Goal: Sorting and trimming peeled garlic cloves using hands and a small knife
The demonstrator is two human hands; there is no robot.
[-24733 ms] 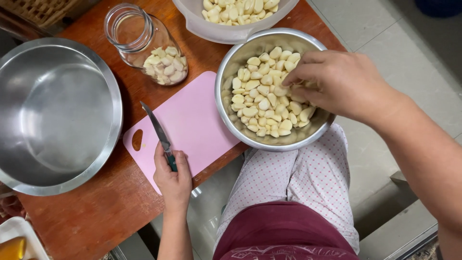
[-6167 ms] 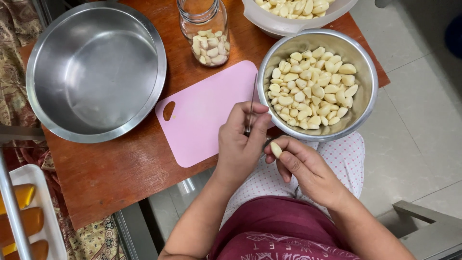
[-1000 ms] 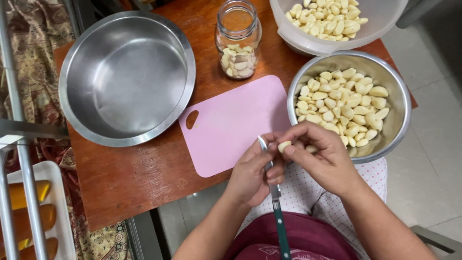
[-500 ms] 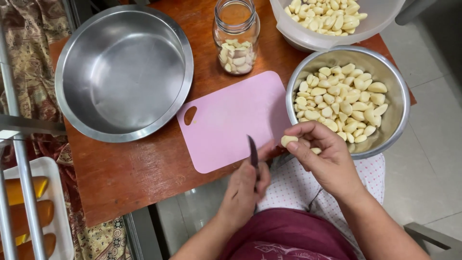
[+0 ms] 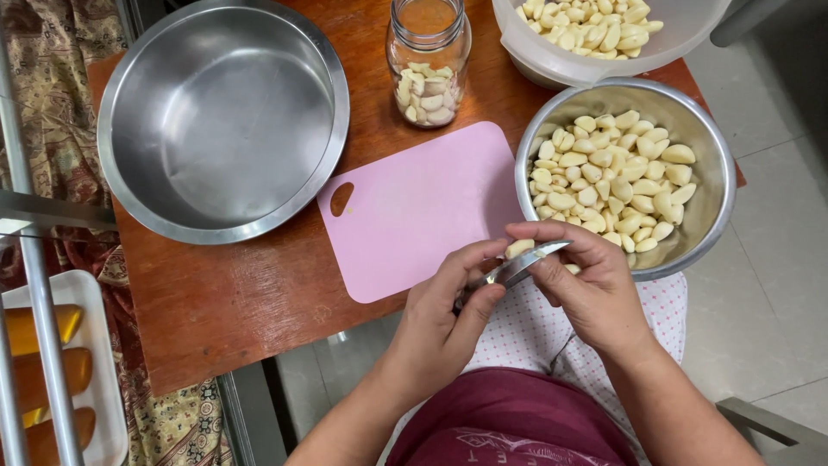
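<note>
— Since fingers cover it, knife (image 5: 517, 266) handle hidden?
— Yes, left hand (image 5: 444, 324) grips it; right hand (image 5: 586, 285) pinches one garlic clove (image 5: 519, 248) at the steel bowl (image 5: 720, 185) rim, mostly covered.
— Bowls?
— Three; white tub (image 5: 552, 60) cropped. One jar (image 5: 429, 60).

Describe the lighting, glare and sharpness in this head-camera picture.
Head view: soft, even overhead light; broad pale sheen inside the empty steel bowl; bright glint on the knife blade in the left hand; right hand and garlic clove sharp; edges bend slightly, as from a wide lens.
</note>
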